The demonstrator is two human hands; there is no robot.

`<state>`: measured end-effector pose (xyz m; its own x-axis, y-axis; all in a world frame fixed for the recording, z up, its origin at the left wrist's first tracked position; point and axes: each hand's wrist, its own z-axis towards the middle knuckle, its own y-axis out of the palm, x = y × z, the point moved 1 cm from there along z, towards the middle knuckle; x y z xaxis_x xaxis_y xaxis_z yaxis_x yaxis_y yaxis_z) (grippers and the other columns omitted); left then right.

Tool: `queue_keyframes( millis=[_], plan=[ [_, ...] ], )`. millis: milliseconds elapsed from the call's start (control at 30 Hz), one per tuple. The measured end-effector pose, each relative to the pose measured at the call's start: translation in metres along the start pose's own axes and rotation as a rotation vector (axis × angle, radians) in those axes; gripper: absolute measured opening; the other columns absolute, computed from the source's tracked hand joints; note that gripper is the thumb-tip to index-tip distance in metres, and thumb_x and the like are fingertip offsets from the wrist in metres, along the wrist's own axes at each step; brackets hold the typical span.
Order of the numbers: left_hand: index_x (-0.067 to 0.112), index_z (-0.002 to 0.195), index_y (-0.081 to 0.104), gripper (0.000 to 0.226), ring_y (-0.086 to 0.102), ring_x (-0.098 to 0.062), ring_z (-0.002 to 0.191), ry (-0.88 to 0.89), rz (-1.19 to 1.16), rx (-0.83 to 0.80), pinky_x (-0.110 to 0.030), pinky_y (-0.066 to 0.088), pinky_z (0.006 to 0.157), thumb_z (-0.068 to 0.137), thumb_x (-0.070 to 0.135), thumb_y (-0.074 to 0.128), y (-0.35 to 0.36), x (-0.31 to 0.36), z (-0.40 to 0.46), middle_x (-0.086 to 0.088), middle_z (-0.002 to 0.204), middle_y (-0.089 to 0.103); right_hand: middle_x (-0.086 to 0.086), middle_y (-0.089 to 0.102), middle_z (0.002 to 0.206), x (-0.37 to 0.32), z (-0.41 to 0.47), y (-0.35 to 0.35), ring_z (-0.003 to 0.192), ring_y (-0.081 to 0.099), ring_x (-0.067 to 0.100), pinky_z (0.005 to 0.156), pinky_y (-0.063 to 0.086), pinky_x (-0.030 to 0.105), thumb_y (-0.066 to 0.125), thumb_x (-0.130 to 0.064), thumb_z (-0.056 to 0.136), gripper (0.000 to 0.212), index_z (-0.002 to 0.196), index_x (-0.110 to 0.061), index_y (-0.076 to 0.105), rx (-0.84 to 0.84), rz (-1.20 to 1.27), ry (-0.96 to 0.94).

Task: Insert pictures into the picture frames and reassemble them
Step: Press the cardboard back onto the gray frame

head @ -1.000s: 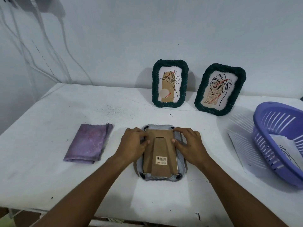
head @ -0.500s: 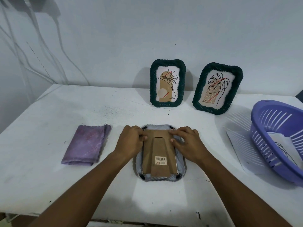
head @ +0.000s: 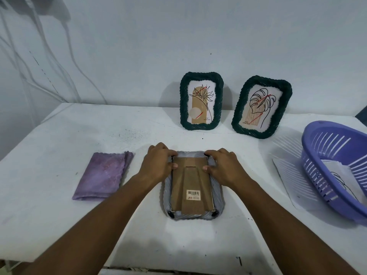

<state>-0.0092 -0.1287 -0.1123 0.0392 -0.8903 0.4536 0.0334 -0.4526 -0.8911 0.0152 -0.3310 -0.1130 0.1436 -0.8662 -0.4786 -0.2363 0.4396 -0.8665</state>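
A grey rope-edged picture frame (head: 217,197) lies face down at the table's middle, its brown backing board (head: 191,181) with a barcode sticker facing up. My left hand (head: 156,163) grips the frame's upper left corner, thumb pressed on the board. My right hand (head: 225,167) holds the upper right corner the same way, fingertips at the small black clip there. Two dark green frames stand against the wall: one (head: 201,101) with a plant drawing, the other (head: 261,107) with a leaf drawing.
A folded purple cloth (head: 103,175) lies left of the frame. At the right stands a purple slatted basket (head: 335,167) with a printed picture (head: 337,173) inside, resting on a white sheet (head: 288,175). The table's front edge is near.
Both hands slid up the frame's sides to its top corners. The frame itself has stayed in place.
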Motion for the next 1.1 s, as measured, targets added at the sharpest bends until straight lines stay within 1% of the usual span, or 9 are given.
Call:
queue_keyframes(
  millis=[167,433,567,767,867,933,1000,1100],
  plan=[
    [0.02,0.127,0.06,0.043,0.044,-0.025,0.115,-0.009,0.005,-0.024,-0.033,0.039,0.097,0.085,0.024,0.068,0.001,0.001,0.002,-0.007,0.122,0.054,0.005,0.045,0.137,-0.003,0.003,-0.004,0.125,0.038,0.027,0.101,0.036,0.039,0.064,-0.035,0.087,0.052,0.135,-0.028,0.044,-0.039,-0.038,-0.015],
    [0.02,0.116,0.066,0.042,0.05,-0.024,0.109,-0.006,-0.054,-0.02,-0.034,0.042,0.091,0.076,0.023,0.077,0.001,-0.004,0.008,-0.006,0.115,0.058,0.004,0.048,0.133,-0.005,0.011,-0.005,0.119,0.044,0.026,0.097,0.039,0.035,0.068,-0.032,0.085,0.045,0.126,-0.027,0.049,-0.065,-0.058,-0.031],
    [0.022,0.112,0.067,0.038,0.051,-0.022,0.106,0.005,-0.071,-0.014,-0.034,0.044,0.089,0.075,0.021,0.078,0.001,-0.005,0.009,-0.003,0.112,0.058,0.003,0.049,0.132,-0.001,0.012,-0.003,0.117,0.045,0.025,0.097,0.04,0.035,0.068,-0.033,0.084,0.043,0.123,-0.029,0.05,-0.055,-0.051,-0.041],
    [0.022,0.104,0.069,0.03,0.051,-0.021,0.104,0.032,-0.087,0.002,-0.029,0.041,0.085,0.075,0.019,0.078,0.001,-0.006,0.009,-0.002,0.11,0.059,0.0,0.051,0.126,0.005,0.012,0.0,0.114,0.045,0.023,0.094,0.039,0.033,0.067,-0.034,0.085,0.035,0.117,-0.031,0.053,-0.044,-0.031,-0.069],
    [0.022,0.101,0.07,0.028,0.052,-0.021,0.104,0.037,-0.104,0.01,-0.029,0.042,0.086,0.075,0.018,0.078,0.002,-0.007,0.008,-0.002,0.109,0.059,0.0,0.052,0.125,0.006,0.012,0.001,0.113,0.045,0.023,0.095,0.039,0.034,0.066,-0.035,0.085,0.034,0.117,-0.032,0.053,-0.036,-0.028,-0.076],
    [0.022,0.101,0.07,0.027,0.053,-0.021,0.104,0.043,-0.11,0.014,-0.03,0.043,0.087,0.075,0.018,0.077,0.002,-0.008,0.008,-0.002,0.11,0.06,0.0,0.051,0.125,0.007,0.012,0.002,0.114,0.044,0.023,0.095,0.039,0.034,0.065,-0.034,0.086,0.034,0.117,-0.031,0.052,-0.031,-0.026,-0.077],
    [0.021,0.103,0.07,0.027,0.052,-0.022,0.105,0.055,-0.106,0.017,-0.027,0.041,0.086,0.077,0.018,0.076,0.003,-0.009,0.007,-0.002,0.111,0.06,0.0,0.051,0.126,0.008,0.012,0.002,0.114,0.044,0.023,0.095,0.038,0.034,0.065,-0.034,0.086,0.034,0.118,-0.032,0.052,-0.028,-0.026,-0.084],
    [0.021,0.11,0.069,0.03,0.051,-0.023,0.107,0.086,-0.104,0.012,-0.026,0.037,0.088,0.081,0.022,0.072,0.003,-0.011,0.004,-0.004,0.116,0.061,-0.001,0.051,0.127,0.01,0.011,0.003,0.115,0.043,0.023,0.094,0.037,0.033,0.064,-0.036,0.087,0.034,0.118,-0.033,0.051,-0.024,-0.013,-0.09]
  ],
)
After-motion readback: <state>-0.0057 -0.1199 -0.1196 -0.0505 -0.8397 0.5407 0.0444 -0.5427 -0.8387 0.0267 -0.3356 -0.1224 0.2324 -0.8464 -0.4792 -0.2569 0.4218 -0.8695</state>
